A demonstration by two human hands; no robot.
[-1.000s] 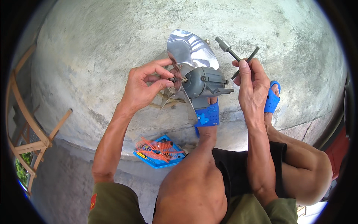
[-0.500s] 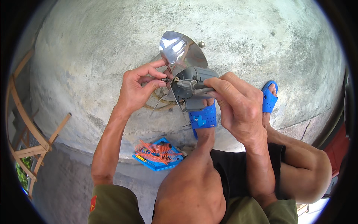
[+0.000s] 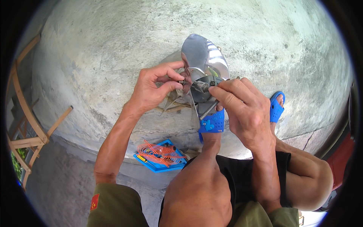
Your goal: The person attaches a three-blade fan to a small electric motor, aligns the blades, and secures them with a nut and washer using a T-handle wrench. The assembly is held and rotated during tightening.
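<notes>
A shiny metal fan blade (image 3: 200, 49) stands up from a grey motor body (image 3: 203, 96) in front of me, with more blades below and left. My left hand (image 3: 153, 85) pinches a short dark metal piece (image 3: 182, 82) between thumb and fingertips at the hub's left side. My right hand (image 3: 245, 108) is closed round what looks like a socket wrench with a bar handle (image 3: 208, 110). Its silver socket end (image 3: 200, 86) lies by the hub, apart from the left fingertips. The fingers hide part of the bar; I cannot tell whether the socket is seated.
A blue square frame (image 3: 150, 165) with a round orange spiral grille (image 3: 158, 154) lies near my knee. My feet in blue slippers (image 3: 212, 123) rest on the grey concrete floor (image 3: 113, 56). A wooden frame (image 3: 34, 142) stands at the left edge.
The fan and both hands have shifted right. The blade has turned more upright, and the wrench's bar now slants down to the left, with the socket lying across the hub.
</notes>
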